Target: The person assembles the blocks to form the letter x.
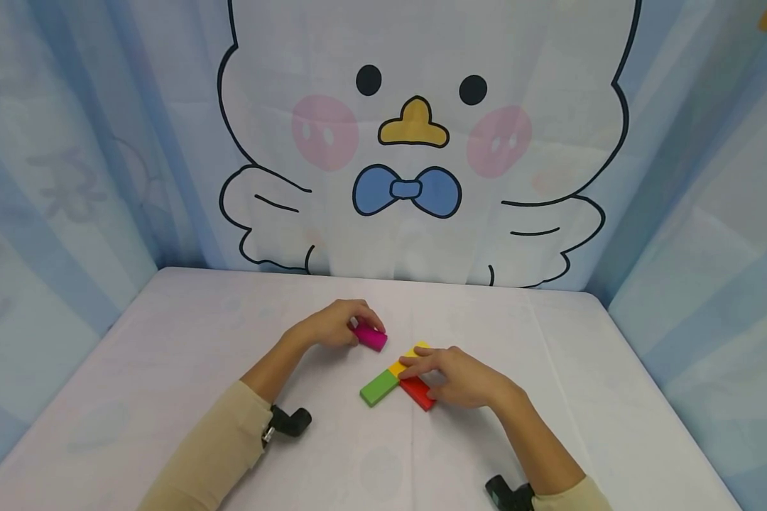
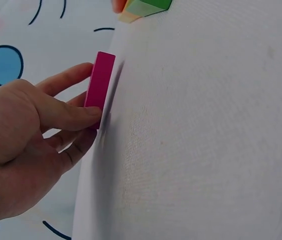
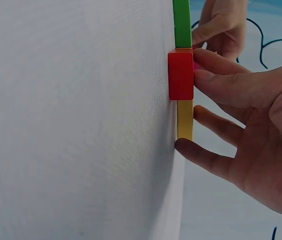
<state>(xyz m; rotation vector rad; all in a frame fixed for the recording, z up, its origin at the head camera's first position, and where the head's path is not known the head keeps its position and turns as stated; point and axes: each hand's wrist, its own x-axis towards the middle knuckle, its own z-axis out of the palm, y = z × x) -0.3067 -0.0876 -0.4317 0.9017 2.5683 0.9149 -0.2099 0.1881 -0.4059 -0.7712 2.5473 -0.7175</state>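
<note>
My left hand pinches a magenta block between thumb and fingers. A shadow beside the block suggests it is slightly off the table. Nearer to me, a green block and a yellow block form one slanting line, end to end. Off their junction runs a red block, turned the other way. Over the yellow and red blocks lies my right hand, its fairly straight fingers touching them. In the right wrist view its thumb rests by the red block's top; the fingers partly cover the yellow block.
A white cloth covers the table. Behind it hangs a curtain with a cartoon bird, and more blue-and-white curtain closes in the sides. A dark wrist camera sticks out from the left sleeve.
</note>
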